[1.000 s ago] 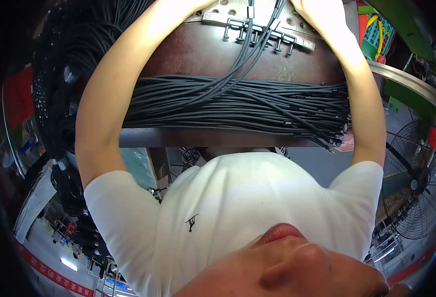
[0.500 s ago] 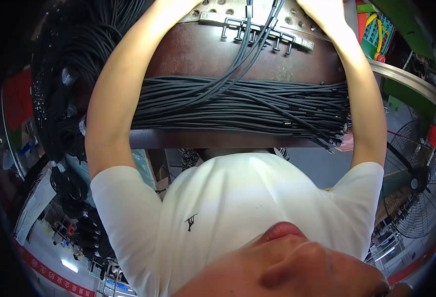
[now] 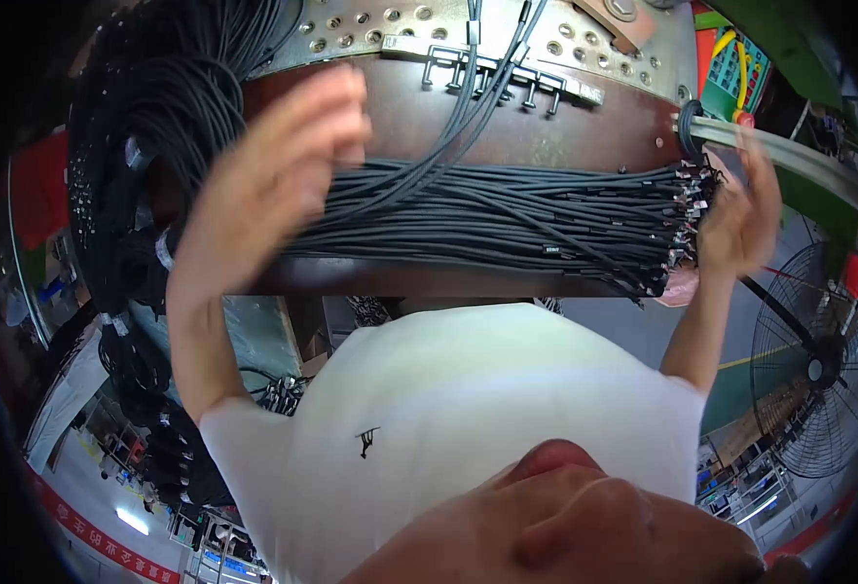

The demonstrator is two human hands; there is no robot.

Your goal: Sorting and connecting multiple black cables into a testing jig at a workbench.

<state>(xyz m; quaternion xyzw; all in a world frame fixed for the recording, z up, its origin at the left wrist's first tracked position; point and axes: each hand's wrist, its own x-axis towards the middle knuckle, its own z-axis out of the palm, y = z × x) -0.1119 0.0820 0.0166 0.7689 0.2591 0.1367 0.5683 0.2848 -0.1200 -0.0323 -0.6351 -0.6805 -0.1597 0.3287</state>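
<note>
My left hand [image 3: 288, 161], smeared by motion, hovers over the left part of a bundle of dark grey cables [image 3: 487, 209], its fingers stretched out and holding nothing. Beside the bundle's right end, my right hand [image 3: 743, 219] is raised with its fingers extended, also with nothing visible in it. Stripped or fitted tips [image 3: 684, 209] show at that end. A few cables [image 3: 456, 131] run from the bundle up across a metal bar [image 3: 584, 90] with black pegs. The bundle lies along the brown tabletop [image 3: 565, 136]; its left end is hidden behind my left arm.
A metal plate [image 3: 419, 31] with rows of holes spans the far side. More black cables [image 3: 190, 107] hang at the left. Right of the table are a pale rail [image 3: 799, 156], a green panel [image 3: 755, 73] with a yellow cable, and a caged fan [image 3: 818, 370].
Both hands have come back from the far plate toward me, the left over the cable bundle, the right out beside the cable tips. The few cables still lie across the bar.
</note>
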